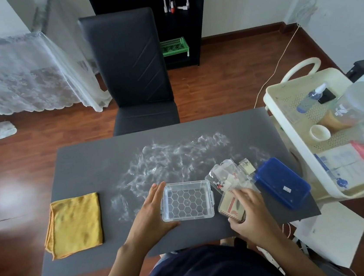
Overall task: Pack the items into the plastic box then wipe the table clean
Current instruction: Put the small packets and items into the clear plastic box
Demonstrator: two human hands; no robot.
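A clear plastic box (187,200) with a honeycomb floor stands open and empty near the front of the dark grey table (93,161). My left hand (152,213) rests flat against its left wall, fingers straight. Just right of the box, my right hand (251,211) grips a small beige packet (229,207) with a red stripe. Behind it lie several clear packets (228,176) in a loose pile. The box's blue lid (282,182) lies at the table's right edge. A folded yellow cloth (75,223) sits at the left. White powdery smears (170,159) cover the table's middle.
A black chair (131,71) stands behind the table. A cream trolley (287,112) with bottles, a cup and papers is close against the table's right side. Behind the chair stands a black shelf (186,24). Wooden floor surrounds the table.
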